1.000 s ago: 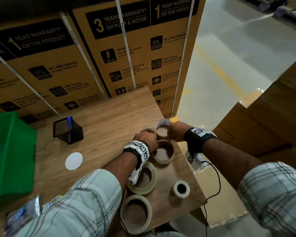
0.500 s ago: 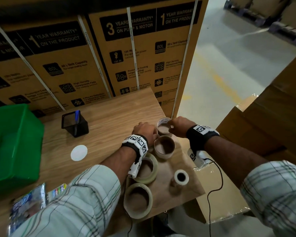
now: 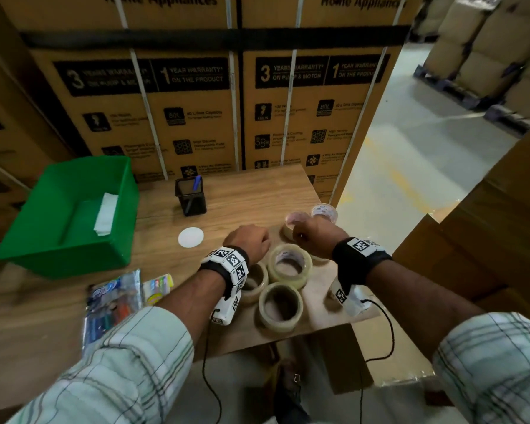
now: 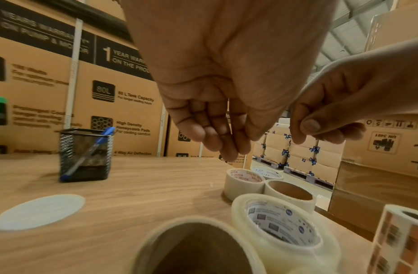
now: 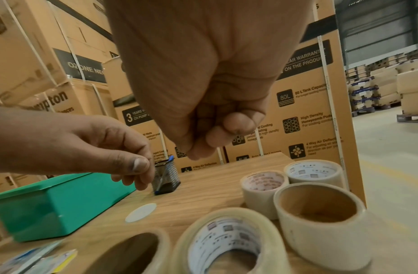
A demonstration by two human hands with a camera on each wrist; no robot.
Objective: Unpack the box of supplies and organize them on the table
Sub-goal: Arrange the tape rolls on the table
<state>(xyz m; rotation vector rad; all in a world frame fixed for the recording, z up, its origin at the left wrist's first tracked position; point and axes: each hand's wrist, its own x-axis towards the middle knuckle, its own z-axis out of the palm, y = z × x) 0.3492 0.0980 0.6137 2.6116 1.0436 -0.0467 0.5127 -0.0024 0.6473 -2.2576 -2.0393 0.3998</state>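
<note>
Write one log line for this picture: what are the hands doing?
left hand: curled, holding nothing | right hand: curled, holding nothing | tape rolls: standing grouped on table | both hands above rolls

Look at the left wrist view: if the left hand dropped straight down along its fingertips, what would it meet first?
Probably the tape roll with red print on the table. The left hand hangs above it, fingers curled and empty. Depth is unclear, so it might land on bare wood beside it.

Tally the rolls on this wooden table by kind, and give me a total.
Wide tape rolls with printed cores: 3
Wide tape rolls with plain brown cores: 3
Small white roll of printed labels: 1
Total: 7
</note>
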